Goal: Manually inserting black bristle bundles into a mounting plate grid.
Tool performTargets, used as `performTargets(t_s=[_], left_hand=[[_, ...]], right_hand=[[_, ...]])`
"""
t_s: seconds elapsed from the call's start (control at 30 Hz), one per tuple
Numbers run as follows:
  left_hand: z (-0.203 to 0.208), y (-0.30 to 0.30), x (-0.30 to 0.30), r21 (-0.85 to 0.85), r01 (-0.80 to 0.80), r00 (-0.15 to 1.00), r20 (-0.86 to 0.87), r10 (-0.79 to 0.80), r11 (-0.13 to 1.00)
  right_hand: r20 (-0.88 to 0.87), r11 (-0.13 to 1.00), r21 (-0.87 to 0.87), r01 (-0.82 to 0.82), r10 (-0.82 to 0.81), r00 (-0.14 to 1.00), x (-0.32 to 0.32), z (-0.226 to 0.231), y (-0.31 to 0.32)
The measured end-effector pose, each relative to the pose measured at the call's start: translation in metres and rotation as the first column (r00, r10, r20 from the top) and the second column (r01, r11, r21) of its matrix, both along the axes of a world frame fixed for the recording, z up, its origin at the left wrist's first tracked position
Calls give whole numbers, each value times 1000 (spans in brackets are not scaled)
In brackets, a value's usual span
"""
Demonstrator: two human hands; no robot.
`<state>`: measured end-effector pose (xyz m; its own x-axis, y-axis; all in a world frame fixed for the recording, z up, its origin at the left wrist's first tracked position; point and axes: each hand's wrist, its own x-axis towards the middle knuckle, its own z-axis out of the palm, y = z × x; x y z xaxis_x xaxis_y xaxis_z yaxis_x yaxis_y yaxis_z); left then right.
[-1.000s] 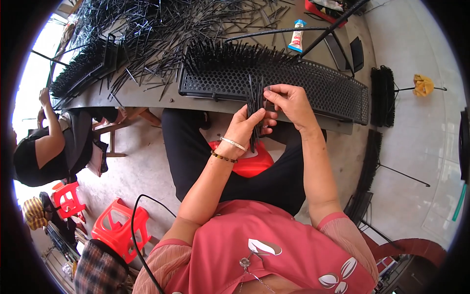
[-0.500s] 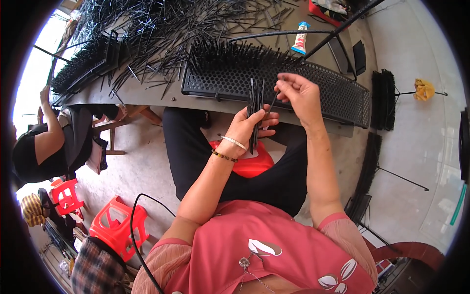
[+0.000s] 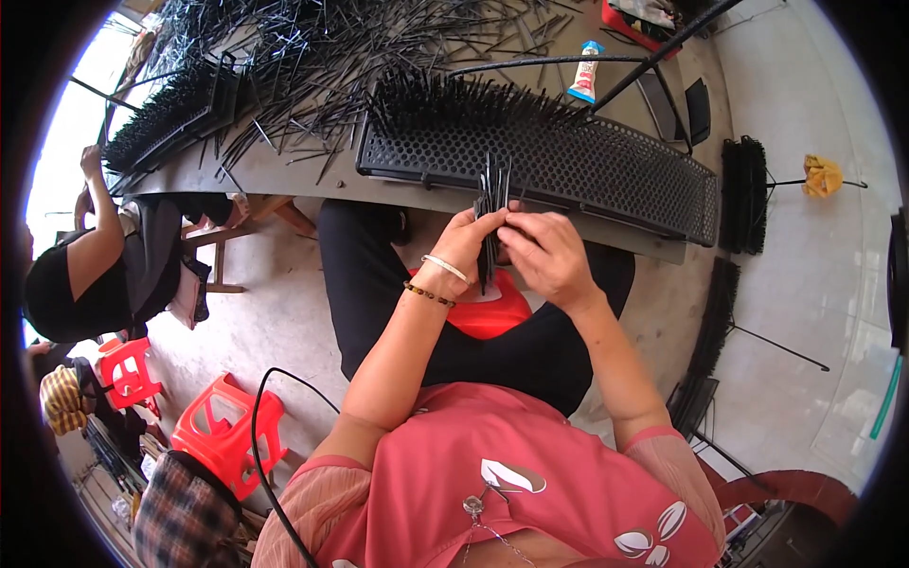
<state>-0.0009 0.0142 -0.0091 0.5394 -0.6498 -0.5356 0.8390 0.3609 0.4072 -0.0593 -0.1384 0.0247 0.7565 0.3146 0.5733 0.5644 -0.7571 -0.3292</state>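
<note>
A bundle of thin black strips [image 3: 490, 194] stands nearly upright in my left hand [image 3: 458, 248], whose fingers are wrapped round it. My right hand [image 3: 551, 256] is closed at the bundle's right side, its fingertips pressed together and touching it; whatever they pinch is hidden. Just beyond both hands lies a long black perforated panel [image 3: 606, 175] at the table's near edge. Black bristles [image 3: 454, 104] stand densely along its far left part, while many holes on the right and near side show bare.
Loose black strips [image 3: 312, 85] are heaped over the table [image 3: 275, 177]. A small wrapped packet [image 3: 586, 72] lies beyond the panel, near a black rod frame [image 3: 653, 62]. Another person's arm [image 3: 99, 227] reaches a second bristled panel [image 3: 175, 118] at left. Red stools [image 3: 227, 426] stand on the floor.
My right hand has come down and left from above the panel to the bundle, and its fingers have closed there. The left hand keeps hold of the strips, almost unmoved.
</note>
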Motion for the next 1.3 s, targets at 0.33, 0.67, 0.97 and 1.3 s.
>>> performTargets(t_s=[0.33, 0.67, 0.97, 1.3], left_hand=[[3, 2, -6, 117, -29, 998, 60, 23, 993], [14, -2, -9, 48, 98, 986, 131, -103, 994], [16, -5, -3, 102, 25, 999, 23, -27, 995], [11, -9, -6, 58, 31, 999, 18, -32, 998]], right_hand=[[-273, 850, 407, 334, -235, 933, -6, 5, 5], [-825, 522, 532, 667, 141, 547, 39, -2, -23], [-418, 490, 766, 417, -114, 901, 90, 21, -43], [-280, 668, 674, 315, -164, 946, 123, 3, -44]])
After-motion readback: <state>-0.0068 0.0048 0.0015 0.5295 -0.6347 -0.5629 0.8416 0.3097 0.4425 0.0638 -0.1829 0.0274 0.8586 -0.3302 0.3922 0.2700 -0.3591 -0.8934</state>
